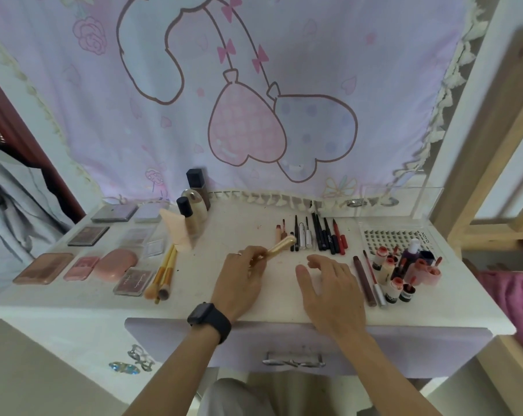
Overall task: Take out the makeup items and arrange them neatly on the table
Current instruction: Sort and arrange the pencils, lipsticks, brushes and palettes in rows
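Left hand (239,274) has its fingers pinched round the bottom end of a gold tube (279,247), which angles up and away toward the row of pencils (317,235) at the back of the table (254,304). Could be a lip gloss or a mascara, honestly too blurry to call. Right hand (329,283) has nothing in it, fingers loose and spread, low over the tabletop just right of the left one. The tube's tip is right beside the left end of that row, so my guess is that's where it's headed. If so: lay it parallel to the others with the bottom ends lined up, and come in from the left so it doesn't send the thin ones rolling. The free hand could steady the row. Further out, palettes (87,235) sit in a grid on the left with brushes (164,271) beside them and bottles (194,211) behind. Lip tints (404,274) are clustered on the right by the lash tray (395,238).
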{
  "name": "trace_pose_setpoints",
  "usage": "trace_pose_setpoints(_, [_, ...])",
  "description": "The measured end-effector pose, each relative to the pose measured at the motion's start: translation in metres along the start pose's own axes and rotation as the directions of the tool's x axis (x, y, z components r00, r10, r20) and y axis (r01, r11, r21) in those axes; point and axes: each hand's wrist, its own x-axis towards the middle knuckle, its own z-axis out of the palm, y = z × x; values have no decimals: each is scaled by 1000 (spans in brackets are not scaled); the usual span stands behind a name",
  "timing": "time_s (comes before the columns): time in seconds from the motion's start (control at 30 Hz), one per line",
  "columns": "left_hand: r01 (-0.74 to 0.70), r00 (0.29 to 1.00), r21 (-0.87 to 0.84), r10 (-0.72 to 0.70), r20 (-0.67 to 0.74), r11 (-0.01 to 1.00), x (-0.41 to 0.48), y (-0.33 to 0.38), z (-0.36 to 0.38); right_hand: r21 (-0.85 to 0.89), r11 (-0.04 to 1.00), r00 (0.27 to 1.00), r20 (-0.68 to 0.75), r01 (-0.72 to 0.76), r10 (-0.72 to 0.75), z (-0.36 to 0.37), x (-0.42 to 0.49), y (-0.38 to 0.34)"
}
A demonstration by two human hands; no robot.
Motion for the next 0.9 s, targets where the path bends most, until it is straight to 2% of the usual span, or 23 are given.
trace_pose_setpoints(0.13, [-117, 992, -26, 118, 44, 993, -14, 9, 8, 175, 985, 999, -54, 5, 4, -3, -1, 3])
trace_pose_setpoints(0.3, [-105, 990, -180, 120, 78, 978, -19, 20, 11, 247, 967, 997, -14, -65, 70, -4, 2, 3])
trace_pose_setpoints(0.4, [30, 994, -368, 12, 110, 929, -17, 23, 10, 258, 962, 996, -3, -85, 89, -2, 4, 5])
trace_pose_setpoints(0.47, [96, 992, -421, -53, 114, 902, -15, 23, 11, 226, 972, 998, -6, -67, 70, -2, 4, 4])
trace_pose_setpoints(0.7, [258, 961, -358, -277, -1, 897, -8, 29, 24, 146, 987, 996, -67, 70, -61, -1, 0, 1])
trace_pose_setpoints(0.83, [305, 946, -393, -322, 23, 867, -4, 29, 25, 63, 974, 956, -211, 219, -202, -1, -4, 0])
trace_pose_setpoints(0.9, [297, 945, -418, -327, -1, 858, -5, 29, 26, 91, 976, 969, -170, 199, -181, 0, -6, 2])
